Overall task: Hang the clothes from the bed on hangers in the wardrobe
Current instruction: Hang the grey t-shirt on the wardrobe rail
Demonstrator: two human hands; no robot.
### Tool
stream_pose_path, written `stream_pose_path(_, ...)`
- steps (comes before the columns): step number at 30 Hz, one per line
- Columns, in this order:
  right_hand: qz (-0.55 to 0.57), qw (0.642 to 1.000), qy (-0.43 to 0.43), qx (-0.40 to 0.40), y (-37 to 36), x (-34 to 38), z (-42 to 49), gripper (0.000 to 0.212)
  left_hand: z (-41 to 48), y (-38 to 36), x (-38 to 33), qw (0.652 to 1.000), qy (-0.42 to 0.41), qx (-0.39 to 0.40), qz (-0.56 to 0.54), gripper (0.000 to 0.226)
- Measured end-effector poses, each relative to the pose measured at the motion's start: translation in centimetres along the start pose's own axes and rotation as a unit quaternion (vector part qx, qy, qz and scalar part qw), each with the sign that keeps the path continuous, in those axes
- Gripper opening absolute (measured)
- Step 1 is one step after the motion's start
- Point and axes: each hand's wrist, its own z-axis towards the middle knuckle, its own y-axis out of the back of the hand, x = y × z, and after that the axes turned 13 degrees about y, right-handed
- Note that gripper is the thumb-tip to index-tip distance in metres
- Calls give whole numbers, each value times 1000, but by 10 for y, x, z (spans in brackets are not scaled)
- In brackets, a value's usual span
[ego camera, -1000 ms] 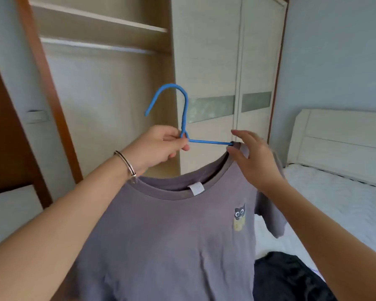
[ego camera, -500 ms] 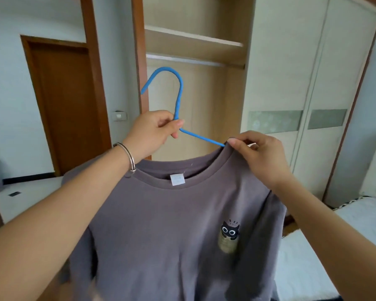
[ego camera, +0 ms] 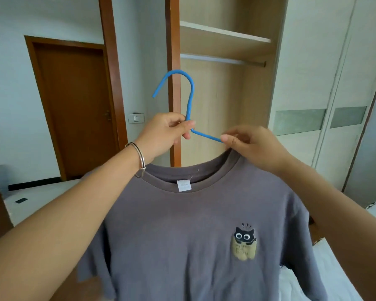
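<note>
Hands grip thin blue hanger, soft grey tee.

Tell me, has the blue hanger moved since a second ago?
Yes. The blue hanger has shifted left against the wardrobe: from the open compartment's right edge to its brown left post.

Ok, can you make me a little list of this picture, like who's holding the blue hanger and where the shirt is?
left hand: grips the blue hanger below its hook
right hand: pinches the collar of the grey T-shirt at the hanger's arm
shirt: hangs from the hanger, cat picture on its chest
wardrobe rail: behind the hanger, which is not yet on it
</note>
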Motion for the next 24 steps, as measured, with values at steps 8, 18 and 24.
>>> stream_pose_path(8,44,999,18,25,-52,-26,31,22,39,7,39,994,-8,36,101,34)
stream_pose_path(18,10,999,21,-29,-61,-123,108,19,138,7,114,969,22,18,245,30)
stream_pose_path(24,-36,998,17,-45,-50,-173,130,17,209,-39,112,979,-40,-22,196,33)
